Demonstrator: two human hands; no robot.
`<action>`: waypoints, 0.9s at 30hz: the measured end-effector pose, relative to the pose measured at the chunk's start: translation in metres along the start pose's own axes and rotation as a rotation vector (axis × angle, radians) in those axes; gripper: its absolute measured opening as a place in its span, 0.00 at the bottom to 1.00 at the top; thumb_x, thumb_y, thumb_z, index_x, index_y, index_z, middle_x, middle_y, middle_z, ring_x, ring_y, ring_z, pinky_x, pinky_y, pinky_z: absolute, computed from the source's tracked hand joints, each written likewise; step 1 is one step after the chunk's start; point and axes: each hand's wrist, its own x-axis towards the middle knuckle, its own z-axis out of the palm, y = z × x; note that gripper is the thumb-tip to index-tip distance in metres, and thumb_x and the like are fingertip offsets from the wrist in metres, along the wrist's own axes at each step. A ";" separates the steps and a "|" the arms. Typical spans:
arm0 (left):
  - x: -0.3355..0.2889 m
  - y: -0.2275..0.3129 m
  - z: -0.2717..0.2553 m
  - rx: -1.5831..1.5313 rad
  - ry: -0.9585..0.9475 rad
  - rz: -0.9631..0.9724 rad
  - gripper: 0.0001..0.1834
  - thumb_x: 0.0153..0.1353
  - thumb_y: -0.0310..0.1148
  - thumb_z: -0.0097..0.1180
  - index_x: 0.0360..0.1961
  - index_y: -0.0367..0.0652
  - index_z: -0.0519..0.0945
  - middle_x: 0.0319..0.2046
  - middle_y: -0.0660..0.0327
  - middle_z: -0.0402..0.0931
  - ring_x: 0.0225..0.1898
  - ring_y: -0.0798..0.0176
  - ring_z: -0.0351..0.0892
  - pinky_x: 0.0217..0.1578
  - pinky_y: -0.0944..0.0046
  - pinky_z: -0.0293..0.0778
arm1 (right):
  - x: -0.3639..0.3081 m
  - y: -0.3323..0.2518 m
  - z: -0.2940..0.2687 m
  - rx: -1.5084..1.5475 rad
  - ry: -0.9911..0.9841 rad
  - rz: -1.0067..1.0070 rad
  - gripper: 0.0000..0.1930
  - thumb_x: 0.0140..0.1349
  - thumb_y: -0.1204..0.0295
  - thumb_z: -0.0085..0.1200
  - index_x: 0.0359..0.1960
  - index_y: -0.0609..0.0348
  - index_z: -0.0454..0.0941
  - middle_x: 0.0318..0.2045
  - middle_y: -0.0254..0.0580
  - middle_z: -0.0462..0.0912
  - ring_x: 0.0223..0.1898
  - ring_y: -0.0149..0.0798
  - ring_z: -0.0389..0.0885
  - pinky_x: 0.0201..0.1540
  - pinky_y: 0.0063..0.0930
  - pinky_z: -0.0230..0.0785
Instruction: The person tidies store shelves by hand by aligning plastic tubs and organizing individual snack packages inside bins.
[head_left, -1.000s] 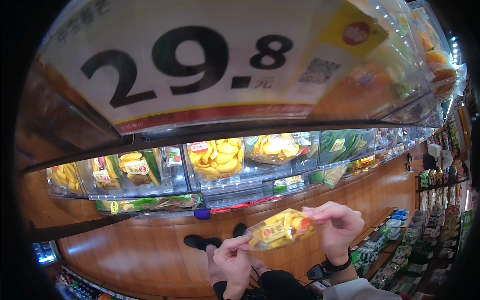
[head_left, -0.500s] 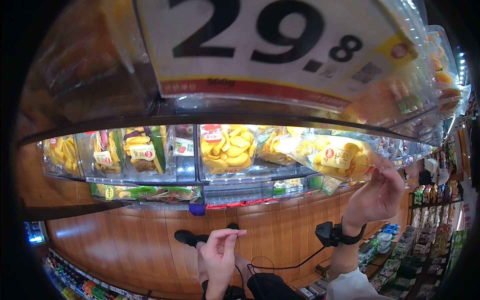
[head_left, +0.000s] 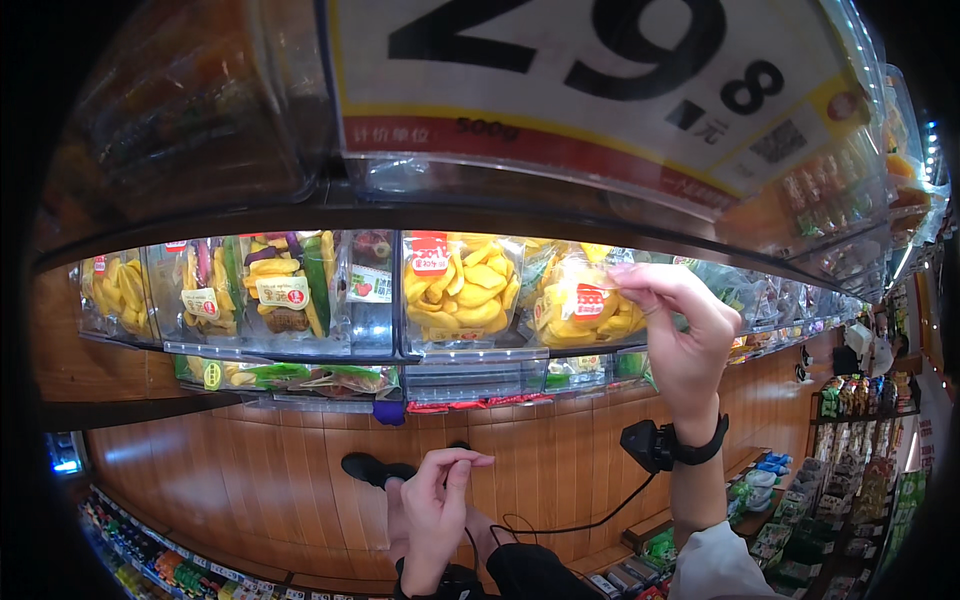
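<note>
My right hand [head_left: 688, 325] is pinched at the upper corner of a clear bag of yellow dried fruit pieces [head_left: 590, 318] with a red label. This bag stands in the lit shelf compartment. Just left of it is another clear bag of yellow dried fruit slices [head_left: 463, 290], with a red and white label at its top. Lower down, in front of my body, hovers my left hand [head_left: 438, 500], its thumb and fingers pressed together with nothing visible in them. A black strap device [head_left: 655, 445] is on my right wrist, with a cable hanging from it.
A large price sign [head_left: 560, 90] hangs from the upper shelf above the bags. Left of the divider stand bags of mixed fruit and vegetable chips [head_left: 285, 290]. Below is a lower shelf with green packets [head_left: 270, 376]. Wooden flooring [head_left: 250, 470] and further racks [head_left: 840, 470] lie beyond.
My right hand has moved left, and the bag went from lying tilted at the shelf front to standing upright beside the other yellow bag. The left hand has shifted slightly.
</note>
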 end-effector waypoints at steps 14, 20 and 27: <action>0.009 0.028 0.029 0.235 -0.166 0.000 0.08 0.74 0.28 0.56 0.48 0.39 0.85 0.43 0.54 0.86 0.47 0.52 0.86 0.50 0.59 0.78 | 0.011 -0.003 0.011 0.052 -0.099 0.225 0.05 0.65 0.76 0.66 0.40 0.64 0.88 0.34 0.48 0.90 0.34 0.43 0.90 0.39 0.30 0.80; 0.007 0.016 0.031 0.313 -0.209 0.109 0.09 0.75 0.27 0.56 0.49 0.38 0.86 0.43 0.54 0.87 0.43 0.60 0.87 0.46 0.65 0.78 | 0.015 -0.008 0.016 -0.107 -0.170 0.080 0.07 0.67 0.79 0.64 0.44 0.65 0.89 0.39 0.47 0.92 0.37 0.35 0.91 0.41 0.25 0.82; 0.003 0.008 0.027 0.366 -0.240 0.026 0.10 0.75 0.28 0.55 0.50 0.39 0.86 0.43 0.54 0.86 0.44 0.58 0.86 0.46 0.64 0.77 | 0.015 -0.001 0.020 0.017 -0.041 -0.076 0.06 0.67 0.70 0.66 0.39 0.60 0.89 0.29 0.45 0.88 0.28 0.43 0.85 0.34 0.32 0.76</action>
